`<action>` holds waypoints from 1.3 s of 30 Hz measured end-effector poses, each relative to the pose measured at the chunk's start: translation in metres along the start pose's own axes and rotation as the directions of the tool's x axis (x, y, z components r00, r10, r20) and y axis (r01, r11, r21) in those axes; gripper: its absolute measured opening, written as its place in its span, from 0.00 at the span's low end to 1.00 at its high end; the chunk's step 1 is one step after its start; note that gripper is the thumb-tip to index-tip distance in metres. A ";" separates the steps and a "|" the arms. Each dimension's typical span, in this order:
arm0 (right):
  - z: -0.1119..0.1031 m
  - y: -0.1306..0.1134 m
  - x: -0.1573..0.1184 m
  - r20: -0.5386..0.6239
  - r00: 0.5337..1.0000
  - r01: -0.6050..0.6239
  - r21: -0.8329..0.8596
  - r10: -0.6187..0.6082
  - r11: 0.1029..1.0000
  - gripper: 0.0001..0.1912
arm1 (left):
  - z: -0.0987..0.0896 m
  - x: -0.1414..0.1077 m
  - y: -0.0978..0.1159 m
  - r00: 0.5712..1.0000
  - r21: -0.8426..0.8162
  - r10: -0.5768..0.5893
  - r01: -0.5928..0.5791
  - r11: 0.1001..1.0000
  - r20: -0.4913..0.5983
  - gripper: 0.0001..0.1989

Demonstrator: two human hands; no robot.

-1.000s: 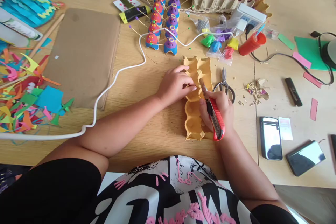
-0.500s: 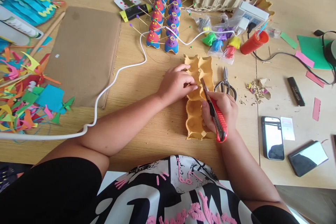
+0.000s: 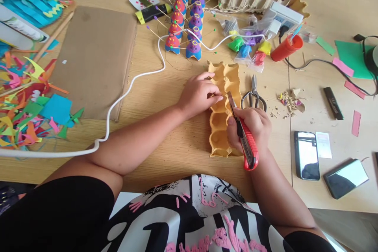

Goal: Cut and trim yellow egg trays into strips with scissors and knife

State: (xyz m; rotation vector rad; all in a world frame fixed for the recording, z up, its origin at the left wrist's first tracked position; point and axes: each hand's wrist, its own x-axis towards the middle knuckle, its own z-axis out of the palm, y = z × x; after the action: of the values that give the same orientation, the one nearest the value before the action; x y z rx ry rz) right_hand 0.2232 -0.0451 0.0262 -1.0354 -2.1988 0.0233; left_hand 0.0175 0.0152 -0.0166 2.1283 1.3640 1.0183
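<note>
A yellow egg carton (image 3: pixel 219 138) with two rows of cups lies open side up on the table. My left hand (image 3: pixel 201 93) grips its left edge, with thumb and fingers curled over a cup wall. My right hand (image 3: pixel 254 126) is wrapped round a red utility knife (image 3: pixel 249 141). The bare blade points away from me, its tip over the carton's middle ridge, just right of my left fingertips. Whether the tip touches the cardboard, I cannot tell. A pair of scissors (image 3: pixel 254 83) lies just beyond my right hand.
Red and purple painted carton figures (image 3: pixel 193 49) stand at the back, a white cable (image 3: pixel 141 75) running across them. Bagged coloured clay (image 3: pixel 245 50), a red cup (image 3: pixel 286 48) and a power strip (image 3: pixel 282 15) sit back right. Two phones (image 3: pixel 307 155) lie right; cardboard (image 3: pixel 94 63) lies left.
My right hand has drawn the utility knife slightly toward me and to the right, its blade tip shifting the same way. My left hand stays on the egg carton.
</note>
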 end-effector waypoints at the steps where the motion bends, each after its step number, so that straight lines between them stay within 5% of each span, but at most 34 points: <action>1: 0.001 0.000 0.000 0.001 1.000 -0.004 0.008 0.004 1.000 0.06 | 0.000 0.000 0.000 1.000 0.000 -0.001 0.001 1.000 -0.001 0.04; 6: 0.006 0.005 0.004 0.006 0.996 -0.085 0.057 0.084 0.995 0.06 | 0.001 0.000 0.000 1.000 0.001 -0.011 0.011 1.000 -0.006 0.05; 12: 0.002 0.002 0.003 0.013 1.000 -0.003 -0.026 0.003 1.000 0.06 | 0.001 -0.001 0.001 1.000 0.004 -0.013 0.013 1.000 0.003 0.04; 19: 0.011 0.006 0.005 0.015 0.998 -0.065 -0.020 0.065 0.998 0.06 | 0.000 -0.001 0.002 1.000 0.015 -0.008 0.008 1.000 0.006 0.05; 27: 0.002 0.003 0.002 -0.007 0.998 0.056 0.001 -0.056 0.998 0.07 | 0.000 -0.001 0.001 1.000 0.006 -0.010 0.009 1.000 0.009 0.04; 33: 0.009 0.008 0.003 0.002 0.999 -0.043 0.005 0.043 0.999 0.07 | 0.001 -0.001 0.001 1.000 0.006 -0.011 0.011 1.000 0.003 0.05; 39: 0.001 0.003 0.002 -0.006 1.000 0.004 0.021 -0.004 1.000 0.07 | 0.001 -0.001 0.001 1.000 0.012 -0.007 0.007 1.000 0.010 0.04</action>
State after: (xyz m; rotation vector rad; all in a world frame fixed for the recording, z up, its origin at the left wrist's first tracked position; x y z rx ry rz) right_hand 0.2237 -0.0415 0.0255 -1.0185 -2.1907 0.0421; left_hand 0.0186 0.0139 -0.0164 2.1331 1.3758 0.9980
